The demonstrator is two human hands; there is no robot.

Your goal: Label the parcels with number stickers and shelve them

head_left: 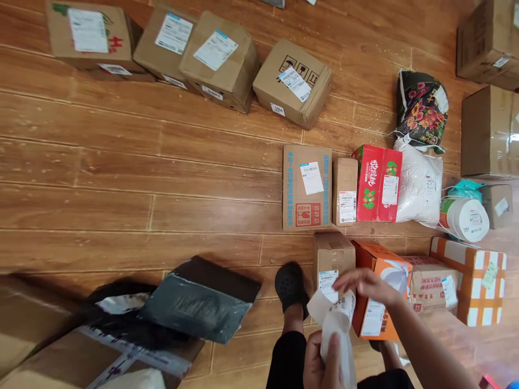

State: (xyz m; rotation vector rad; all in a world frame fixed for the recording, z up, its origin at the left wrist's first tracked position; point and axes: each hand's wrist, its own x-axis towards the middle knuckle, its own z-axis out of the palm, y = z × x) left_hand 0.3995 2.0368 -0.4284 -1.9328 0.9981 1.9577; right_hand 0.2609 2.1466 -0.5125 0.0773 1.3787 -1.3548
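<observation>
Low in the head view, my left hand [319, 361] is closed around a strip of white sticker labels [338, 337]. The strip's upper end curls over, and small printed barcodes show near it. My right hand [368, 285] reaches in from the right, just above that curled end, with its fingers stretched out. Whether a fingertip touches the strip I cannot tell. Beneath my hands stand a brown carton [334, 249] with a shipping label and an orange box [379, 259] with a white pattern, both partly covered by my hands and the strip.
A fragile-marked carton [307, 186], a red box [375, 183], a white sack [419, 183] and a white tub [472, 219] form a row ahead. An orange-white checked box [468, 275] stands right. Several cartons [221, 59] line the far floor. A dark mailer [198, 302] lies left.
</observation>
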